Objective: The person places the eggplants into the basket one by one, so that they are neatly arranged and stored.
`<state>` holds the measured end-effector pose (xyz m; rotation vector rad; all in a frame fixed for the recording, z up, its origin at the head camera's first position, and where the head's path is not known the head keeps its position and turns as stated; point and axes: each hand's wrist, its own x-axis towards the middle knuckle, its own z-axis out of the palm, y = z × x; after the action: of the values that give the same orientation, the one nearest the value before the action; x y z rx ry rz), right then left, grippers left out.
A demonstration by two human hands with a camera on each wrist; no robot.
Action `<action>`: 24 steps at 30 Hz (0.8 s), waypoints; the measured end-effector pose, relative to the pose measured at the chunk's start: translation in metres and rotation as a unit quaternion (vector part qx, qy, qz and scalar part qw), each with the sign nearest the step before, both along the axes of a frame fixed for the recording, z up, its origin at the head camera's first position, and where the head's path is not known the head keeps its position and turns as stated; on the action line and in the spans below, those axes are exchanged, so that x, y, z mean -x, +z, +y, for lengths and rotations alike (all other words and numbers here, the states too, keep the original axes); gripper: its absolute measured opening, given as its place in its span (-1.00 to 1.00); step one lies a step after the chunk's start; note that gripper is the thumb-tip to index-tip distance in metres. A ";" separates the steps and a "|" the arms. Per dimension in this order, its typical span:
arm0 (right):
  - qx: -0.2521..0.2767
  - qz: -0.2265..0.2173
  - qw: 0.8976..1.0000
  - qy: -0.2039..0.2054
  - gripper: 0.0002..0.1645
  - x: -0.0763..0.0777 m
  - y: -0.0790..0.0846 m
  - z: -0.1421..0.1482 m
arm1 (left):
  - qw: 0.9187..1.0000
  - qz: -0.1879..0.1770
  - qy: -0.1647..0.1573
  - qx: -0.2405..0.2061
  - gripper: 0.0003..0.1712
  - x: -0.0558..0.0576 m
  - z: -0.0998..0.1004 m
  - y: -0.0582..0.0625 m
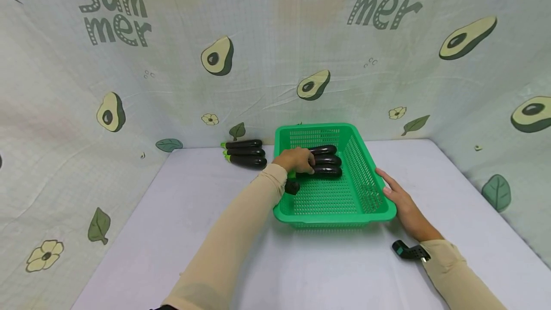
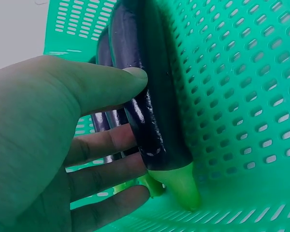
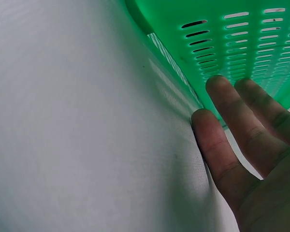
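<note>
In the head view my left hand (image 1: 297,160) reaches into a green plastic basket (image 1: 336,218). The left wrist view shows its thumb and fingers pinching an eggplant (image 2: 159,125) near the green stem end. Two more eggplants (image 1: 325,149) lie alongside it in the basket, partly covered by the hand. My right hand (image 1: 406,207) touches the basket's right side from outside. In the right wrist view its fingers (image 3: 222,145) are fairly straight, with tips against or close to the slotted wall.
Three eggplants (image 1: 245,152) lie side by side on the white-covered table (image 1: 206,190), left of the basket. A printed cloth (image 1: 258,27) hangs behind the table. A black strap device (image 1: 411,251) sits at the right wrist.
</note>
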<state>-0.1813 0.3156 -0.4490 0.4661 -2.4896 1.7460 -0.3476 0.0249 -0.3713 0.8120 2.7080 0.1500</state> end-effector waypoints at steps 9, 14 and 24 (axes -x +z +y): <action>-0.007 0.002 1.000 -0.006 -0.36 0.000 -0.001 0.000 | 1.000 0.009 0.007 0.000 -0.60 -0.003 0.001 0.002; -0.007 -0.003 1.000 -0.009 -0.36 0.000 0.000 0.000 | 1.000 0.012 0.009 0.003 -0.60 -0.003 0.002 0.002; -0.001 0.002 1.000 -0.002 -0.36 0.001 -0.001 0.000 | 1.000 0.015 0.010 0.005 -0.59 -0.001 0.001 0.001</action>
<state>-0.1826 0.3160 -0.4499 0.4635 -2.4887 1.7392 -0.3466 0.0263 -0.3700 0.7915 2.7428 0.1303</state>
